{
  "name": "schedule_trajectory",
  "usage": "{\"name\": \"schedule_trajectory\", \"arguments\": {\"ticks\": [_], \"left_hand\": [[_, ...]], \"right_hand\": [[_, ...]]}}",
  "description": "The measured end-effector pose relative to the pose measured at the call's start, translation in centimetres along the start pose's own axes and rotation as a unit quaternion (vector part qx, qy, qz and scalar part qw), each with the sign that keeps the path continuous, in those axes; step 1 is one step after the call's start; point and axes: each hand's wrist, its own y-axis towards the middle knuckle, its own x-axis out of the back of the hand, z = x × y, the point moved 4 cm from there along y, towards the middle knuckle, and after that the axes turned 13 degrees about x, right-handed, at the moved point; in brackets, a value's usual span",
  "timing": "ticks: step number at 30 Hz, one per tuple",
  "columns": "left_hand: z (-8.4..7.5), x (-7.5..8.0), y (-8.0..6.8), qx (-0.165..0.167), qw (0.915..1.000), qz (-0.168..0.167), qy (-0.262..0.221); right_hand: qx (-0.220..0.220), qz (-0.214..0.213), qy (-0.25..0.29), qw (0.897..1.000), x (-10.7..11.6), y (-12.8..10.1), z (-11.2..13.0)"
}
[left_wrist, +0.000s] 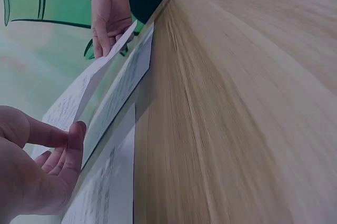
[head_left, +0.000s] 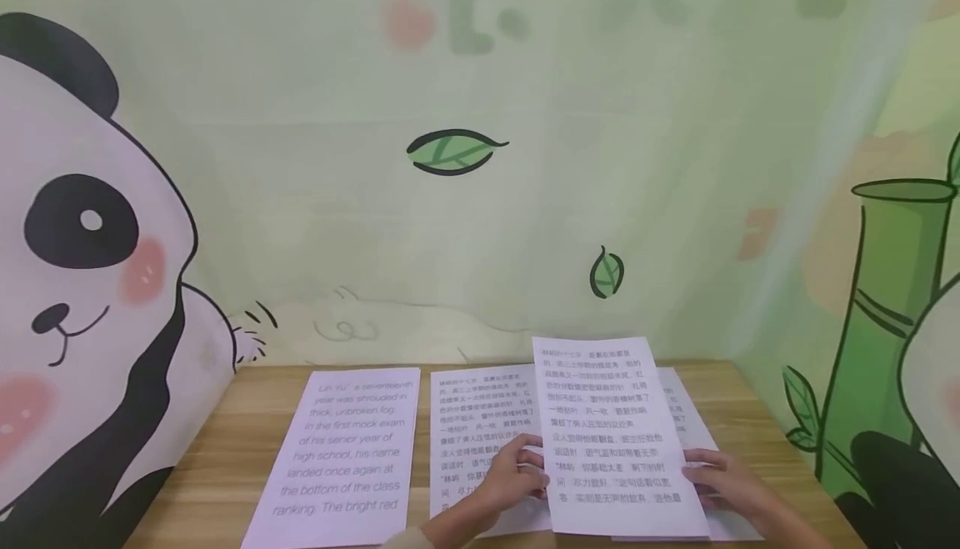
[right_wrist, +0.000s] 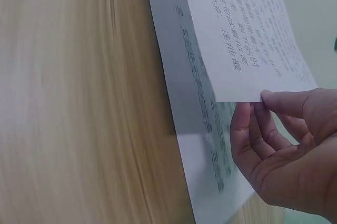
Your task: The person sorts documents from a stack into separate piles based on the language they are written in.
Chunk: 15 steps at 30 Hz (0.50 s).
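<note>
Head view: both the left hand [head_left: 513, 476] and right hand [head_left: 723, 482] are pinching the raised sheet [head_left: 611, 436], likely needing even, gentle grips to avoid creasing.

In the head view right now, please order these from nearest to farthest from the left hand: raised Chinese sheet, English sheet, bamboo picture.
1. raised Chinese sheet, held by the left hand.
2. English sheet, flat, farther left.
3. bamboo picture, on the far right wall.

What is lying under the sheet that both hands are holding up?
Under the raised sheet two printed sheets lie on the wooden table: the middle sheet and the right sheet. Most of the right one is covered.
</note>
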Motion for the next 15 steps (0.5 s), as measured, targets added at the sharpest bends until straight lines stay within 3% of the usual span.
{"name": "schedule_trajectory", "arguments": {"ticks": [7,15], "left_hand": [[-0.8,-2.5,0.9,-0.001,0.9999,0.009,-0.013],[-1.2,-5.0,2.1,0.022,0.9996,0.018,0.000]], "right_hand": [[0.004,0.006,0.005,1.000,2.3,-0.7,-0.9],[0.026,-0.001,-0.008,1.000,4.8,-1.2,-1.5]]}}
